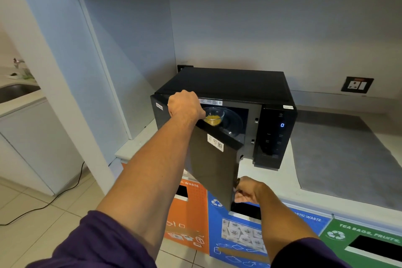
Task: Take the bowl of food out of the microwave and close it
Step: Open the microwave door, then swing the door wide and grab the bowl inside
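Observation:
The black microwave (230,85) sits on the white counter with its door (214,167) swung out towards me. Inside, a clear glass bowl (215,116) of yellow food rests on the glass turntable. My left hand (185,105) is curled over the door's top edge near the hinge, just left of the bowl. Its fingertips are hidden, and I cannot tell whether it touches the bowl. My right hand (248,190) grips the lower free edge of the door.
A grey mat (339,154) lies on the counter (272,183) right of the microwave, with a wall socket (356,85) behind it. Orange (189,213), blue (239,235) and green (365,241) waste bins stand below the counter. A sink (15,91) is at the far left. Cabinets hang overhead.

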